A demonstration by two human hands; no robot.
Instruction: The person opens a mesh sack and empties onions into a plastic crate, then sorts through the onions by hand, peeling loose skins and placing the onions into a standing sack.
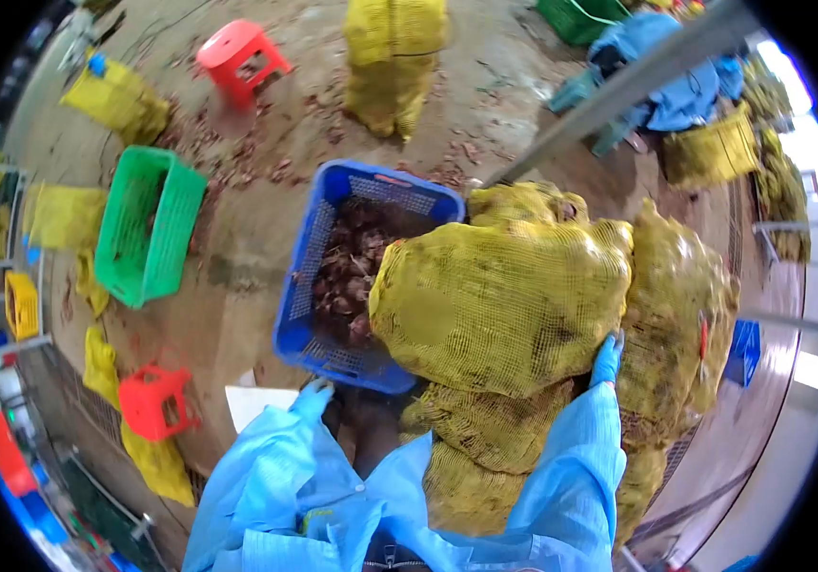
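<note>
A full yellow mesh sack (pixel 514 305) lies on top of other yellow mesh sacks (pixel 485 429). Its left end overhangs a blue plastic crate (pixel 296 296), which holds dark reddish-brown bulbs or roots (pixel 342 276) I cannot identify for certain. My right hand (pixel 607 362), in a blue glove, rests against the lower right side of the top sack with its fingers stretched out. By the crate's near left corner is my left hand (pixel 312 398), gloved too; its fingers are too small and blurred to show whether they grip the rim.
To the left stand a green crate (pixel 113 229) and red stools (pixel 156 400) (pixel 237 52). Another yellow sack (pixel 394 62) stands ahead on the littered floor. A metal pole (pixel 618 91) slants across the upper right, near a bent-over person in blue (pixel 680 81). More full sacks (pixel 676 324) adjoin on the right.
</note>
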